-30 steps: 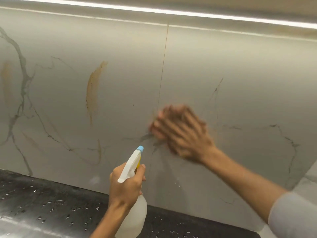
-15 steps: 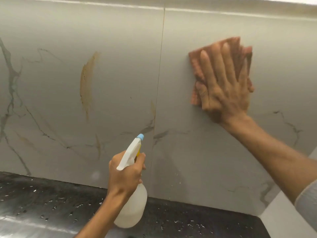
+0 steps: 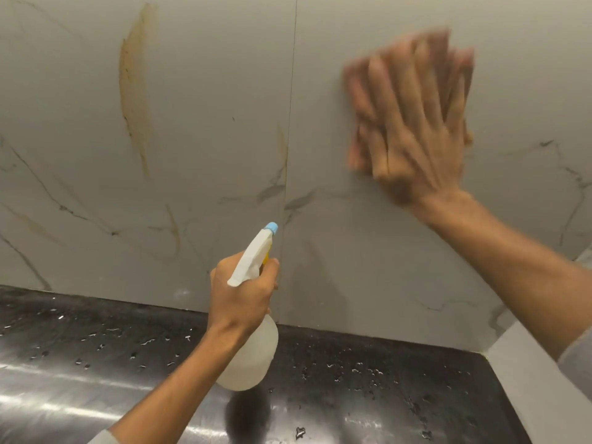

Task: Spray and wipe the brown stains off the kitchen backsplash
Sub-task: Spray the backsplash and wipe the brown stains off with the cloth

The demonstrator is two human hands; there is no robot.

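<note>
Right hand (image 3: 413, 123), fingers flat and spread, is pressing a folded orange cloth (image 3: 355, 145) against the upper right of the grey marble-look tile backsplash (image 3: 208, 75). Left hand (image 3: 240, 296) is gripping a white translucent plastic spray bottle (image 3: 253, 357) near the backsplash's bottom edge, over the wet black countertop (image 3: 96, 331). Long brown stain (image 3: 134, 88) is sitting untouched at upper left. Risk: the wiping is missing it, or spray run-off is dragging it downward.
</note>
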